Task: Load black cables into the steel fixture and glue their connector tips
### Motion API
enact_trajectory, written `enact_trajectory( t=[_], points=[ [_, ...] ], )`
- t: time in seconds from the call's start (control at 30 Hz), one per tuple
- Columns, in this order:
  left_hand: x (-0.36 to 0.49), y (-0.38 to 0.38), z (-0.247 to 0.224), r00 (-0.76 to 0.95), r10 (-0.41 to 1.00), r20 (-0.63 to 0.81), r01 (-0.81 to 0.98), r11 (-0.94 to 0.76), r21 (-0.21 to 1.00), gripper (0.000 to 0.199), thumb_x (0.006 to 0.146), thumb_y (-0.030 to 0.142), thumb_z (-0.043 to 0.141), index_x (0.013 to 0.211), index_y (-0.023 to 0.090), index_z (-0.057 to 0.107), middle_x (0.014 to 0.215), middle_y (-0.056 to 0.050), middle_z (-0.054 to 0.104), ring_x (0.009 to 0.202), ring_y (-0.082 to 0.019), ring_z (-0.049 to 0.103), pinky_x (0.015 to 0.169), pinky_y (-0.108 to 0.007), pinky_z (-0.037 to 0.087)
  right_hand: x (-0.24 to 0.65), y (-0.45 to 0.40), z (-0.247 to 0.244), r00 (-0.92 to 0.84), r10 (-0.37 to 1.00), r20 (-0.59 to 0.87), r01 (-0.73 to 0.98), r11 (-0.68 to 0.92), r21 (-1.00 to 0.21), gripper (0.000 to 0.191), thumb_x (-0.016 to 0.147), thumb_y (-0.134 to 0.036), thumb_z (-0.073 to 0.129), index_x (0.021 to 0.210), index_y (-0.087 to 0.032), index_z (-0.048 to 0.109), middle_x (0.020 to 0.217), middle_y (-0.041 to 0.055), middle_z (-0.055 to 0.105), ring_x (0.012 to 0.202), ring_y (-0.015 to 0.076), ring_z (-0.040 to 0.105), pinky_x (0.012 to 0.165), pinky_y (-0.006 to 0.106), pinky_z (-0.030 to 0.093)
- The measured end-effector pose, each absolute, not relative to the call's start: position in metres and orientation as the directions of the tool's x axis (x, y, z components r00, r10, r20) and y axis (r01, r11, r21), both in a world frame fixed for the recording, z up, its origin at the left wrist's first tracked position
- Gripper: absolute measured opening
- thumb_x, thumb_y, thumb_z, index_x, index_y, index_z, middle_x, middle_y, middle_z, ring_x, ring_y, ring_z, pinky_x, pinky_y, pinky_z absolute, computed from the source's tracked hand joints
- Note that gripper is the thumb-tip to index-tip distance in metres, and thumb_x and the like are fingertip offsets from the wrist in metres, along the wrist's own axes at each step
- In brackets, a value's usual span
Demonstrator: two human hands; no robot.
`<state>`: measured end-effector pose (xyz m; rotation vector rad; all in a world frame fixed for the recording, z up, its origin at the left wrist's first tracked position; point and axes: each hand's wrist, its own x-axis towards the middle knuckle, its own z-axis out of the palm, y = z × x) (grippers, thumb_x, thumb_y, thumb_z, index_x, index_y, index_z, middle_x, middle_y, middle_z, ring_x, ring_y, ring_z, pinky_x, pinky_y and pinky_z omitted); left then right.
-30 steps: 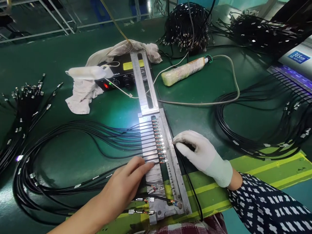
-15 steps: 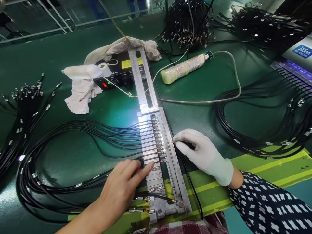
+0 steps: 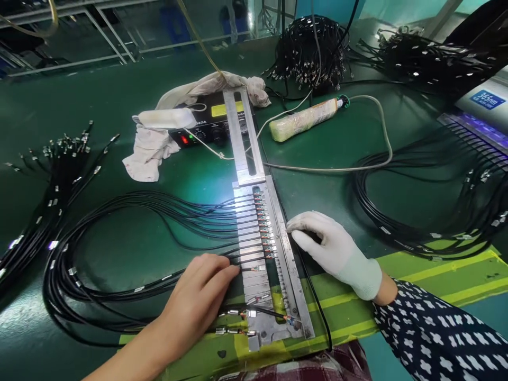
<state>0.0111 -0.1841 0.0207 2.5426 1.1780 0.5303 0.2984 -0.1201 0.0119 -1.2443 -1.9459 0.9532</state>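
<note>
A long slotted metal fixture (image 3: 251, 246) lies on the green mat, with several black cables (image 3: 214, 214) set side by side across its upper slots. Small metal connectors (image 3: 264, 219) tip these cables along the rail. My left hand (image 3: 198, 296), bare, is at the fixture's left edge, thumb and forefinger closed on a black cable whose metal-tipped end (image 3: 259, 269) lies over a lower slot. My right hand (image 3: 333, 248), in a white glove, has its curled fingertips and thumb at the fixture's right edge. Closer to me, loose cable ends (image 3: 238, 313) lie across the fixture's bottom.
A slotted metal bar (image 3: 245, 135) extends from the fixture to a black control box (image 3: 206, 124) with rags. A wrapped handle (image 3: 304, 120) with a hose lies to its right. Cable bundles (image 3: 67, 174) lie left and right. A lamp unit marked 365nm (image 3: 486, 99) stands at far right.
My left hand's forefinger has drawn back left from over the slots to the fixture's edge, uncovering the metal-tipped cable end. My right hand stays at the right edge. The camera view has shifted slightly.
</note>
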Motion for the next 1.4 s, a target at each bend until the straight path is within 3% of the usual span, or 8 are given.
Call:
enact_trajectory(
  t=[0.23, 0.5, 0.73, 1.0, 1.1, 1.2, 1.3, 1.4],
  points=[
    [0.025, -0.182, 0.021, 0.662, 0.713, 0.232, 0.644, -0.699, 0.312, 0.034, 0.093, 0.002, 0.045, 0.125, 0.010, 0.056, 0.103, -0.010, 0.054, 0.087, -0.015, 0.050, 0.074, -0.027, 0.045, 0.298, -0.118, 0.011, -0.351, 0.927, 0.129, 0.474, 0.295, -0.830, 0.012, 0.092, -0.015, 0.057, 0.091, -0.021, 0.067, 0.097, 0.0029, 0.069, 0.094, 0.0212, 0.062, 0.089, 0.039, 0.049],
    [0.026, -0.180, 0.023, 0.667, 0.716, 0.207, 0.647, -0.694, 0.316, 0.034, 0.100, 0.015, 0.036, 0.130, 0.016, 0.053, 0.105, -0.008, 0.057, 0.089, -0.017, 0.054, 0.078, -0.028, 0.048, 0.299, -0.117, 0.014, -0.362, 0.925, 0.118, 0.458, 0.287, -0.841, 0.012, 0.092, -0.013, 0.058, 0.091, -0.021, 0.067, 0.096, 0.0018, 0.069, 0.093, 0.0203, 0.061, 0.088, 0.038, 0.049],
    [0.024, -0.182, 0.029, 0.704, 0.693, 0.154, 0.619, -0.705, 0.345, 0.045, 0.098, 0.012, 0.040, 0.143, 0.016, 0.044, 0.112, -0.011, 0.058, 0.097, -0.019, 0.054, 0.086, -0.030, 0.048, 0.299, -0.117, 0.015, -0.368, 0.923, 0.112, 0.458, 0.285, -0.842, 0.013, 0.093, -0.013, 0.058, 0.092, -0.023, 0.067, 0.096, 0.0013, 0.069, 0.094, 0.0201, 0.061, 0.088, 0.037, 0.048],
    [0.027, -0.178, 0.023, 0.676, 0.711, 0.191, 0.597, -0.682, 0.423, 0.034, 0.094, 0.003, 0.044, 0.125, 0.012, 0.055, 0.112, -0.012, 0.054, 0.099, -0.018, 0.052, 0.084, -0.029, 0.046, 0.300, -0.116, 0.015, -0.354, 0.930, 0.101, 0.464, 0.268, -0.844, 0.012, 0.094, -0.015, 0.057, 0.095, -0.023, 0.066, 0.098, 0.0007, 0.069, 0.095, 0.0190, 0.061, 0.087, 0.034, 0.047],
    [0.023, -0.183, 0.016, 0.650, 0.735, 0.192, 0.674, -0.675, 0.301, 0.039, 0.094, 0.004, 0.043, 0.128, 0.018, 0.057, 0.104, -0.009, 0.055, 0.094, -0.020, 0.049, 0.080, -0.035, 0.040, 0.296, -0.122, 0.015, -0.353, 0.918, 0.182, 0.545, 0.360, -0.757, 0.017, 0.094, -0.021, 0.056, 0.108, -0.022, 0.065, 0.091, 0.0020, 0.067, 0.087, 0.0197, 0.058, 0.080, 0.034, 0.045],
    [0.022, -0.189, 0.014, 0.657, 0.739, 0.151, 0.703, -0.672, 0.232, 0.050, 0.092, 0.003, 0.040, 0.138, 0.020, 0.051, 0.089, -0.006, 0.056, 0.078, -0.018, 0.044, 0.066, -0.032, 0.031, 0.284, -0.131, 0.017, -0.449, 0.869, 0.208, 0.692, 0.485, -0.535, 0.032, 0.093, -0.036, 0.060, 0.120, -0.019, 0.062, 0.080, 0.0031, 0.065, 0.075, 0.0225, 0.053, 0.068, 0.036, 0.036],
    [0.021, -0.192, 0.021, 0.663, 0.742, 0.097, 0.703, -0.662, 0.259, 0.050, 0.092, 0.004, 0.040, 0.139, 0.019, 0.048, 0.088, -0.005, 0.060, 0.075, -0.018, 0.045, 0.064, -0.031, 0.031, 0.271, -0.138, 0.018, -0.470, 0.869, 0.155, 0.776, 0.491, -0.396, 0.032, 0.095, -0.035, 0.055, 0.122, -0.019, 0.062, 0.084, 0.0047, 0.069, 0.073, 0.0233, 0.053, 0.065, 0.036, 0.029],
    [0.015, -0.198, 0.032, 0.619, 0.781, 0.086, 0.702, -0.599, 0.385, 0.040, 0.095, 0.007, 0.043, 0.133, 0.017, 0.049, 0.093, -0.005, 0.063, 0.080, -0.017, 0.050, 0.070, -0.031, 0.038, 0.263, -0.138, 0.016, -0.436, 0.885, 0.164, 0.805, 0.465, -0.368, 0.026, 0.098, -0.028, 0.050, 0.117, -0.020, 0.064, 0.084, 0.0053, 0.070, 0.072, 0.0226, 0.053, 0.065, 0.035, 0.028]
  ],
)
